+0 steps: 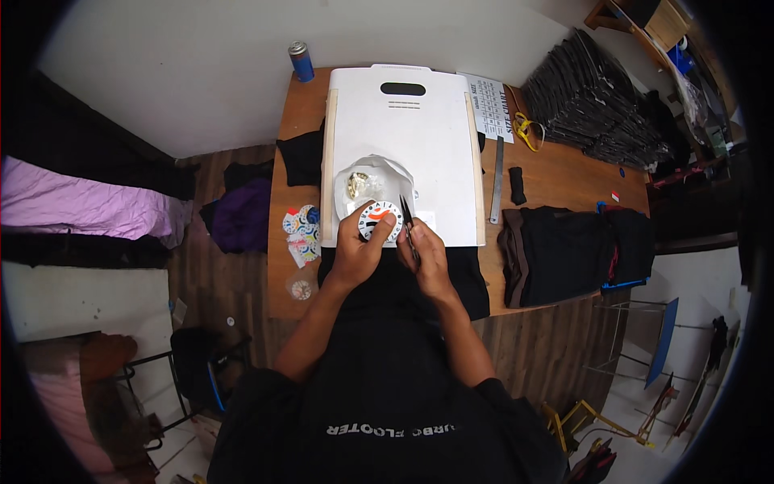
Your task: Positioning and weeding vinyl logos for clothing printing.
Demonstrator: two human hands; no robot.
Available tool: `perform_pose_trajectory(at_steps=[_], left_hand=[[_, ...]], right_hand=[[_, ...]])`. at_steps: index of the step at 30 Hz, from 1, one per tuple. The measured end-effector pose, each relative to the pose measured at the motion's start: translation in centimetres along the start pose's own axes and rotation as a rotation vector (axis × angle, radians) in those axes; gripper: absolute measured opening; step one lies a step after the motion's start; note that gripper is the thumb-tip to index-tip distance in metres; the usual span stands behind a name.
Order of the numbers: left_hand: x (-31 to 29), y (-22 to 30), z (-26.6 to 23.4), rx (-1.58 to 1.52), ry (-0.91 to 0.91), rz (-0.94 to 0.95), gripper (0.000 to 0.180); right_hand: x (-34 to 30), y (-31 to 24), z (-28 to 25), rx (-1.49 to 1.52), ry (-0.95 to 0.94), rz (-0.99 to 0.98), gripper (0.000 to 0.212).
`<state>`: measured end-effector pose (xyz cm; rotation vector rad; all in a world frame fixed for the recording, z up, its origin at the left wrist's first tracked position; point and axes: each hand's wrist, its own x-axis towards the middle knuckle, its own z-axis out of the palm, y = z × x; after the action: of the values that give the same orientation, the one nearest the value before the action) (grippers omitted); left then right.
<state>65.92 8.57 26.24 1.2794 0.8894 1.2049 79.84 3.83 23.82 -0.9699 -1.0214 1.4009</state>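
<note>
My left hand (356, 252) pinches a round white tag (376, 219) with orange and black print, the thumb resting on its face. Close beside it, my right hand (430, 260) grips black scissors (405, 211), blades pointing away from me; whether they touch the tag I cannot tell. Just beyond the tag, an opened white bag (393, 174) lies on a large white board (403, 129), with gold-coloured bits (357, 185) in clear plastic in it. Black cloth (459, 281) hangs at the board's near edge.
Left of the board lie several printed round tags (302, 234) and a round piece in clear wrap (301, 289). A blue can (301, 62) stands far left. To the right are a metal ruler (497, 181), a yellow-handled tool (526, 131), folded dark clothes (560, 250) and stacked black packets (592, 97).
</note>
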Motion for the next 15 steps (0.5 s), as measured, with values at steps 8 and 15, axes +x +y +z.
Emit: perform_pose_trajectory(at_steps=[8, 15], left_hand=[[-0.31, 0.04, -0.05, -0.001, -0.002, 0.003, 0.015], [-0.61, 0.24, -0.11, 0.003, -0.015, 0.001, 0.015]], right_hand=[[-0.39, -0.57, 0.08, 0.010, -0.039, 0.011, 0.038], [-0.68, -0.20, 0.34, 0.050, -0.048, -0.017, 0.036]])
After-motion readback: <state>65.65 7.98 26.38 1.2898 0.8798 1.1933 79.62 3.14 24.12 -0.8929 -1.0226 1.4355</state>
